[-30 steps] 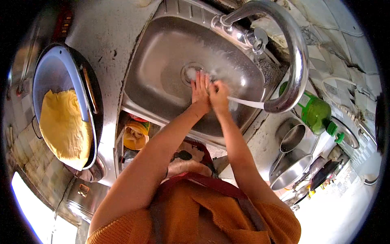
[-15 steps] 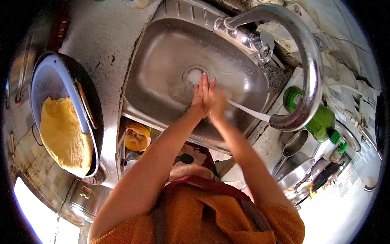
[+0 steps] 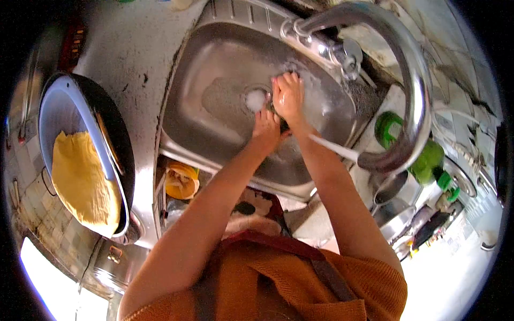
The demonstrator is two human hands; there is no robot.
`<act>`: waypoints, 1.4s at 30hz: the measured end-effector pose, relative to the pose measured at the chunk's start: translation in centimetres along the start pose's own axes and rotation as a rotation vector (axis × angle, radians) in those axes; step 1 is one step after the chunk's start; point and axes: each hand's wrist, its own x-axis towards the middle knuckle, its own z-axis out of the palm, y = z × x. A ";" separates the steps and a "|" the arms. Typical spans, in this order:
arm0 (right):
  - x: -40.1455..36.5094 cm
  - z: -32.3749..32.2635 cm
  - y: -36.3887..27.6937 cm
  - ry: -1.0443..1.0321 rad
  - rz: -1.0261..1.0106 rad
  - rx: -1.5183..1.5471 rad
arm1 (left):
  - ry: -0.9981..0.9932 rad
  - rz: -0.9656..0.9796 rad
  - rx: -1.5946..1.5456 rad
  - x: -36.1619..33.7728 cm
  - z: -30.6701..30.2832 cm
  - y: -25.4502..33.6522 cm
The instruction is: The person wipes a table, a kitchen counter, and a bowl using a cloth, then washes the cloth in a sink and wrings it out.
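Both of my hands are low inside the steel sink [image 3: 184, 109], just right of its drain. My right hand [image 3: 289, 99] is wet, with its fingers bent downward and a dark patch at the fingertips; what lies under them is hidden. My left hand [image 3: 266, 128] is close below it, fingers slightly apart, with a dark gap between the two hands. From the curved faucet [image 3: 420, 101] a thin stream of water [image 3: 334, 148] reaches my right wrist. White foam [image 3: 256, 100] covers the drain, and wet suds show near my right fingers.
On the left counter stands a dark-rimmed basin [image 3: 67, 107] with a yellow cloth [image 3: 85, 182] inside. A green bottle [image 3: 425, 163] and metal pots [image 3: 393, 214] are at the right. Below the sink's front is an orange container [image 3: 181, 181].
My hands were together, palms nearly touching. My right hand has moved up and forward, its fingers now bent; my left has shifted slightly down. The water now meets my right wrist.
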 end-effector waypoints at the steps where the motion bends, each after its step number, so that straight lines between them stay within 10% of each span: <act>1: -1.1 0.3 -0.3 0.129 0.081 -0.028 | -0.138 -0.002 0.073 -0.2 -0.7 0.3; 4: -6.0 1.6 -4.1 0.244 0.458 0.048 | 0.089 0.019 0.032 0.4 1.3 -1.3; 6: -8.3 0.4 -6.4 0.113 0.286 0.203 | 0.199 0.038 -0.027 1.0 2.9 -1.5; 7: -5.2 -0.5 -4.8 -0.210 0.588 -0.081 | 0.217 0.029 0.023 -0.3 1.8 -0.8; 10: -0.7 1.3 0.2 0.106 0.142 0.013 | -0.153 -0.057 -0.134 1.0 -0.5 0.0; 13: -1.2 0.5 0.3 0.501 0.157 0.149 | 0.137 -0.045 -0.173 -0.4 -2.3 -1.3; 15: -5.8 -1.3 -0.4 0.374 0.935 0.599 | 0.353 0.072 -0.203 0.5 -2.1 -3.7; 18: -10.5 -2.7 -3.3 0.759 0.806 0.719 | 0.479 0.245 -0.321 0.6 -7.3 -3.9; 20: -12.5 -4.0 -3.5 -0.016 1.077 0.645 | 0.565 0.234 -0.359 -0.3 -9.1 -3.2; 22: -10.5 -3.4 -2.3 0.148 0.872 0.467 | 0.977 0.182 -0.459 0.1 -7.9 -3.4; 24: -7.2 -2.4 -0.9 0.458 0.450 0.111 | 0.679 0.013 -0.623 -0.2 -4.2 -3.3; 27: -2.4 -3.3 -2.4 0.262 0.070 -0.280 | 0.061 -0.177 -0.344 -1.7 -1.5 -0.9; 32: -9.0 -2.3 -6.6 -0.093 0.592 0.326 | -0.047 -0.157 0.118 0.1 1.8 0.2; 34: -9.0 0.0 -3.2 0.010 0.348 0.150 | 0.521 0.064 0.018 0.4 4.2 -1.2; 37: -0.9 0.0 1.5 -0.005 -0.024 -0.022 | 0.329 0.054 -0.124 0.3 1.2 -0.9; 39: 0.3 -0.9 -0.1 0.423 -0.148 -0.206 | 0.354 -0.007 -0.216 0.3 2.0 -1.0; 41: -5.0 2.2 -1.3 0.384 0.292 0.125 | 0.260 -0.030 -0.072 0.1 2.0 -0.7; 42: -5.4 -3.6 -7.0 -0.167 0.571 0.369 | 0.162 -0.043 0.056 0.6 2.6 -1.0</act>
